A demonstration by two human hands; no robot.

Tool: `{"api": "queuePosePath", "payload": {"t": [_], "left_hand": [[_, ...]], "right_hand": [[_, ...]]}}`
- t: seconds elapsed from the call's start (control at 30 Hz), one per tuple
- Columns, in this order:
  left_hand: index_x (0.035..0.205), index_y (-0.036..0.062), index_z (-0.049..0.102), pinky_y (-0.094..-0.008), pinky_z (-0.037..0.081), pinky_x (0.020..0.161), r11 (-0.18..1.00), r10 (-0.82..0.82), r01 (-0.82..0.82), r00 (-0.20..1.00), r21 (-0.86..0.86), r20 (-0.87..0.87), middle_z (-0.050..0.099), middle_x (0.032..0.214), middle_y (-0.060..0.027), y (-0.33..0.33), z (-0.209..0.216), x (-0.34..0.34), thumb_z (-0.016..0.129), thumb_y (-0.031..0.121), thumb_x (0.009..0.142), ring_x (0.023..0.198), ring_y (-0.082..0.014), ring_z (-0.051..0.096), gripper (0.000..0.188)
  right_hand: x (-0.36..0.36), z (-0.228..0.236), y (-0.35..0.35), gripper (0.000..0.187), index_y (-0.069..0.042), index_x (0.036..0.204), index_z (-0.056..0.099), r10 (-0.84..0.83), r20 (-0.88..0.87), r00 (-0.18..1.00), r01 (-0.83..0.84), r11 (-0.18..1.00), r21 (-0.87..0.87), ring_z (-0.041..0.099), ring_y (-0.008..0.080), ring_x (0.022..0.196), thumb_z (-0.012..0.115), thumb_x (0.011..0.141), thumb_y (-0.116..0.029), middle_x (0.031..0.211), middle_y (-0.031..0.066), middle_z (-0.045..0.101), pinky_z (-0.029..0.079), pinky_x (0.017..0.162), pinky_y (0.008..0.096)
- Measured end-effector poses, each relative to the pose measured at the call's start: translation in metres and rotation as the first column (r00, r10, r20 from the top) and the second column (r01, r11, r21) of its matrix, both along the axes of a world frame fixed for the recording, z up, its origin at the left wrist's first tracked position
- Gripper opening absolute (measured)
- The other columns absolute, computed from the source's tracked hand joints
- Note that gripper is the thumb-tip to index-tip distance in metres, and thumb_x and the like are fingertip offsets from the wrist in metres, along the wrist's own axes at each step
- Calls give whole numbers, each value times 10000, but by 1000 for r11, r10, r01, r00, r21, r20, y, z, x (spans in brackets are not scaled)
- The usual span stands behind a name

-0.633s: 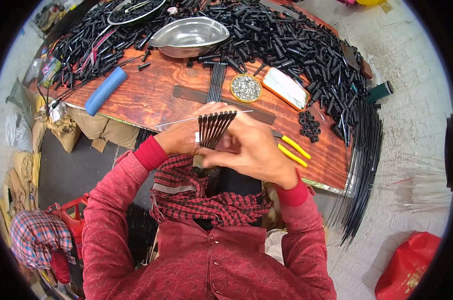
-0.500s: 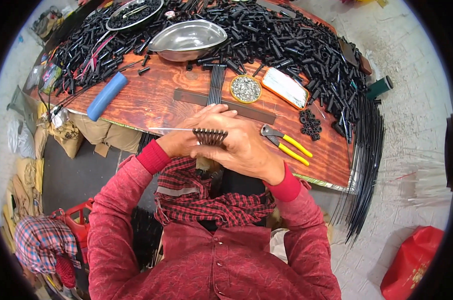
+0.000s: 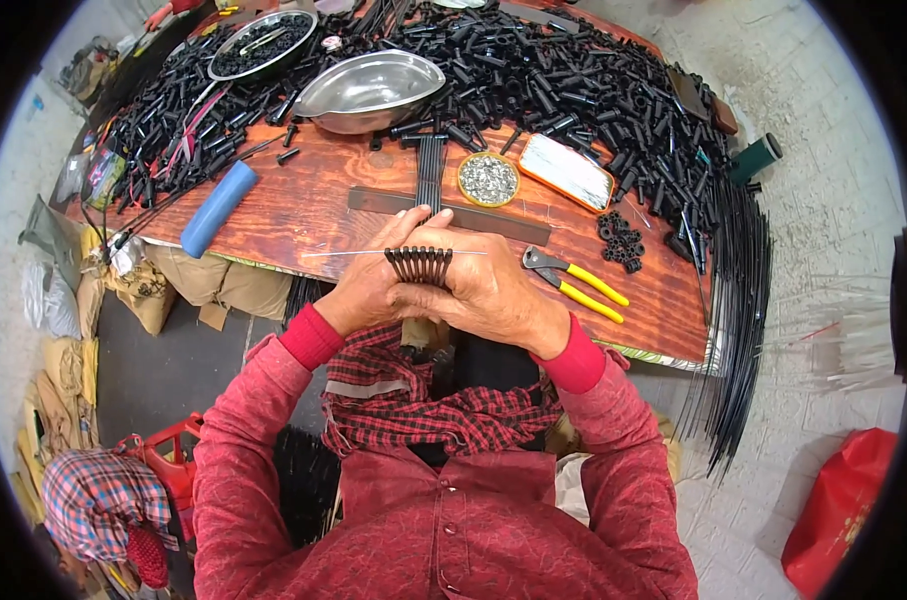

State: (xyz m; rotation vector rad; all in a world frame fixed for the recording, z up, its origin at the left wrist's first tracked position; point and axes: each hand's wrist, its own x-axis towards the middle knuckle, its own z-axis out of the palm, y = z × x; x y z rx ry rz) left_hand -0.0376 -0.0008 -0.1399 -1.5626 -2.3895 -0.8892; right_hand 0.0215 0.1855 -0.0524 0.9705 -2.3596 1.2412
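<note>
Gripping the black rods with both hands, I hold them at the near side of the table. My left hand is clenched around their left side; my right hand wraps the right, thumb crossing below the tips. Their knobbed tips stand in a row between my hands. A thin wire sticks out on both sides of that row; whether it threads the tips, I cannot tell. Beyond my fingers, slim black strips lie across a flat bar, and my hands hide whether they join the rods. To my right are yellow-handled pliers, near some black rings. Past the bar, a dish of silvery bits sits near a metal bowl, with a heap of black tubes behind. A blue roll lies at the left.
</note>
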Motion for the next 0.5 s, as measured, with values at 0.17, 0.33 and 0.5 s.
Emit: {"api": "queuePosePath", "payload": {"t": [0.17,0.33,0.5], "left_hand": [[1379,185,578,-514,313,1199,996,0,-7,996,85,85,380,1610,-111,-1,0,-3,869,419,703,1455,-392,356,772],[1386,178,560,-514,298,1205,999,32,-31,999,-20,31,369,1617,-112,3,8,-2,805,388,784,1469,-390,332,683],[1425,144,540,-510,273,1219,981,101,-102,995,-167,-10,343,1631,-94,5,6,-4,609,428,901,1485,-358,318,600]], "right_hand": [[-10,2,5,328,-57,1055,706,34,61,998,-38,996,74,673,361,798,823,814,-246,960,132,684,533,676,407],[-11,-3,4,331,-75,1066,698,42,1,999,-42,999,25,667,347,818,787,826,-285,940,106,664,514,668,438],[-15,-12,3,363,-100,1097,734,56,4,998,-56,997,50,682,297,874,819,805,-299,998,66,693,536,713,408]]}}
